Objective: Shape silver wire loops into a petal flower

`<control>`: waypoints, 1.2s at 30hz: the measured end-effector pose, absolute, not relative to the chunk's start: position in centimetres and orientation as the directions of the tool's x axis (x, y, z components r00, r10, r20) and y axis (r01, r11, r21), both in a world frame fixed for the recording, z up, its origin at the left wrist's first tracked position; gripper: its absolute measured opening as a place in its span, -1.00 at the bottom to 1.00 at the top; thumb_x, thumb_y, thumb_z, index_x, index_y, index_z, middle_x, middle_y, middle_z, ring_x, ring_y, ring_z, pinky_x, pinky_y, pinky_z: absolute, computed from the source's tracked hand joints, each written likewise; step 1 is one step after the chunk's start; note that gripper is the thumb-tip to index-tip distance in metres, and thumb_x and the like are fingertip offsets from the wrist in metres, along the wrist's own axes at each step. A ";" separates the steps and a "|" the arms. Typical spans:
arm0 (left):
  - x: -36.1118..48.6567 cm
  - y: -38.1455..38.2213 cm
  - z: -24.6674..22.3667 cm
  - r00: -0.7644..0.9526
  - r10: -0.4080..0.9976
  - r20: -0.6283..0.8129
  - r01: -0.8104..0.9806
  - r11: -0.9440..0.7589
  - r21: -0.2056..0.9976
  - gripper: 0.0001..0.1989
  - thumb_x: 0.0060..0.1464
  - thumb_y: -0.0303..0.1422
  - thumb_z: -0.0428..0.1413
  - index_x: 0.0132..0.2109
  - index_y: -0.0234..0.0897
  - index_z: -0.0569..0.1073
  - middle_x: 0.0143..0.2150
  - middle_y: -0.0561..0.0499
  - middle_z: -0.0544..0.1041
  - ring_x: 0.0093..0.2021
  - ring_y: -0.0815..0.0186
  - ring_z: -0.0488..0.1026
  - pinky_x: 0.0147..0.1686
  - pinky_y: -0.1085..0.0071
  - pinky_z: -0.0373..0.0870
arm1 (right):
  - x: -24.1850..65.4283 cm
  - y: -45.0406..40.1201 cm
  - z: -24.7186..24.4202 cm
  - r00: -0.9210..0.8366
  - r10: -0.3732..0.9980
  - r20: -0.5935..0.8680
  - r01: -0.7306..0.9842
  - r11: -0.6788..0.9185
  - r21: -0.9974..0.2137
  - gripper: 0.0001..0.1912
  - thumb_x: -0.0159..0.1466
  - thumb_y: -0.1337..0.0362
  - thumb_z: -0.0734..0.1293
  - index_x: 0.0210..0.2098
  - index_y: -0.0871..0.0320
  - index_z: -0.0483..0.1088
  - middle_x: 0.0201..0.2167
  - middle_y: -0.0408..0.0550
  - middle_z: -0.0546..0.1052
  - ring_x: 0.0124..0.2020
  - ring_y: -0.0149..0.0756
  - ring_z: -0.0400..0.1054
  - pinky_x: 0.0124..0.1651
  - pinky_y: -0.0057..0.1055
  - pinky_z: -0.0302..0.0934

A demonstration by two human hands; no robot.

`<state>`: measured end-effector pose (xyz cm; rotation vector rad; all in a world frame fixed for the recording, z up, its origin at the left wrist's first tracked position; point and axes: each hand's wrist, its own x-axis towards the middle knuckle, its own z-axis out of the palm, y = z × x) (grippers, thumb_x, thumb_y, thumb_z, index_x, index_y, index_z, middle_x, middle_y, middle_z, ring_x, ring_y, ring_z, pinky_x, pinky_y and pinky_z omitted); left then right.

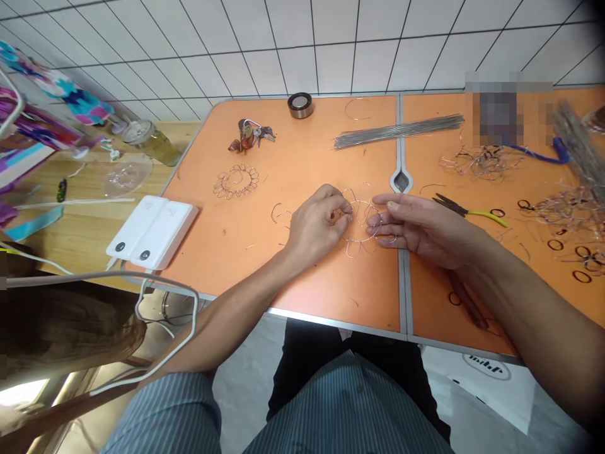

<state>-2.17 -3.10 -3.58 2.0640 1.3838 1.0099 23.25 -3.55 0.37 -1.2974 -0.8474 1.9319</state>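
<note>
The left hand point(317, 221) pinches the wire ring point(362, 202) at nine o'clock — probably steadying it — the right hand point(420, 227) spread at three.

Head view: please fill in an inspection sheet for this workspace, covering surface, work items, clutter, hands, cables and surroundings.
Surface: orange table with a metal-edged seam.
Work items: looped wire ring between the hands; second looped ring lying flat; bundle of straight wires.
Clutter: yellow-handled pliers, tangled wire, small dark rings, loose wire scraps.
Hands: left hand pinches the held ring; right hand has its fingers apart at the ring's other side, contact unclear.
Cables: white cable loops near the left forearm.
Surroundings: tiled wall; wooden surface at left.
</note>
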 end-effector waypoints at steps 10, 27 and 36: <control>-2.1 -3.2 -2.9 0.266 0.935 0.236 0.648 -0.354 0.674 -0.86 0.31 -0.51 0.25 -0.14 -0.17 0.67 0.03 -0.03 0.73 -0.15 0.24 0.59 -0.14 0.24 0.45 | 23.0 -3.7 0.8 -0.131 0.901 -0.414 0.145 -0.396 -0.907 -0.76 0.49 0.32 0.60 0.10 0.02 0.62 -0.20 -0.02 0.76 -0.10 -0.16 0.76 -0.17 -0.38 0.67; -3.7 -2.0 -3.3 0.246 0.941 0.234 0.656 -0.339 0.674 -0.61 0.17 -0.66 0.16 0.01 -0.15 0.66 0.06 -0.05 0.74 -0.07 0.17 0.57 -0.08 0.19 0.46 | 23.7 -3.9 -0.1 -0.141 0.989 0.053 0.670 0.134 -0.731 -0.74 0.43 0.15 0.44 0.02 0.01 0.75 -0.11 0.06 0.81 -0.06 0.11 0.70 0.15 0.10 0.55; -3.0 -2.1 -3.3 0.353 0.919 0.175 0.698 -0.383 0.605 -0.67 0.23 -0.60 0.20 -0.05 -0.14 0.78 -0.08 -0.05 0.68 -0.07 0.13 0.58 -0.11 0.19 0.46 | 23.3 -3.4 1.4 -0.296 0.955 0.032 0.739 0.250 -0.626 -0.78 0.45 0.20 0.44 -0.03 -0.04 0.77 -0.10 0.02 0.83 -0.07 0.13 0.70 0.12 0.07 0.49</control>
